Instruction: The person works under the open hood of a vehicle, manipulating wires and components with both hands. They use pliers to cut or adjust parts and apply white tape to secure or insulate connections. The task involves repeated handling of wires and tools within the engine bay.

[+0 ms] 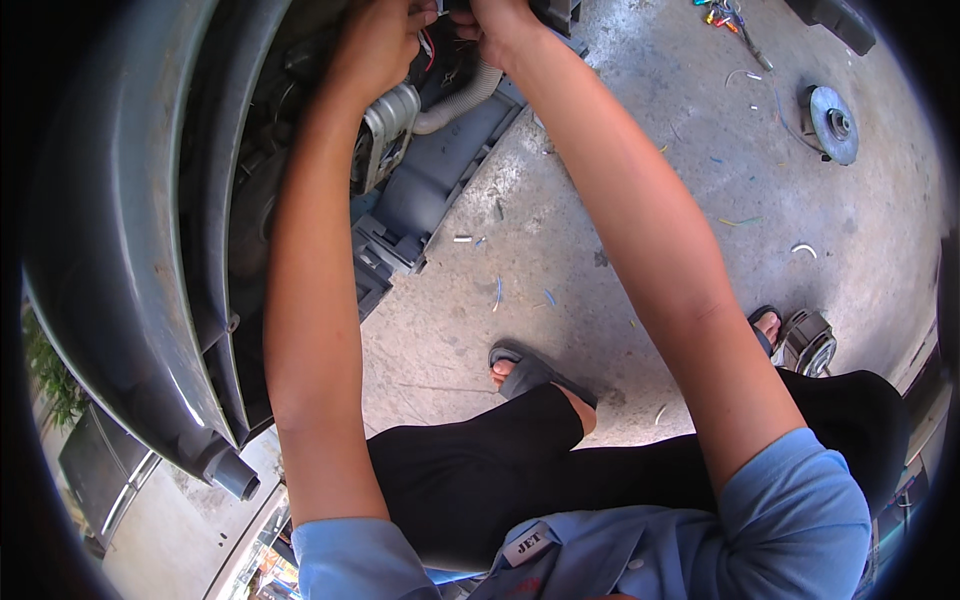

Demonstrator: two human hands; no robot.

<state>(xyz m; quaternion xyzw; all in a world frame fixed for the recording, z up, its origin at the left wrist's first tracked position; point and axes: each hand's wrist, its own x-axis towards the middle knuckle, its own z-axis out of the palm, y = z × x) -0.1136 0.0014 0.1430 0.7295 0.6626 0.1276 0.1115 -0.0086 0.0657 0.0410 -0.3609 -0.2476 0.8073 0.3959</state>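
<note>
At twelve o'clock, thin red and black wires [432,42] inside the grey vehicle body [120,250] are pinched by fingers of the left hand [378,45] and right hand [497,28], above a corrugated hose [460,100].

Your left hand [375,40] and right hand [495,25] are both raised into the open machine housing [120,230], fingers closed around thin red and black wires [430,40] at the top edge. A ribbed grey hose [460,100] lies just below. Wire offcuts [497,292] litter the concrete floor [620,250].
</note>
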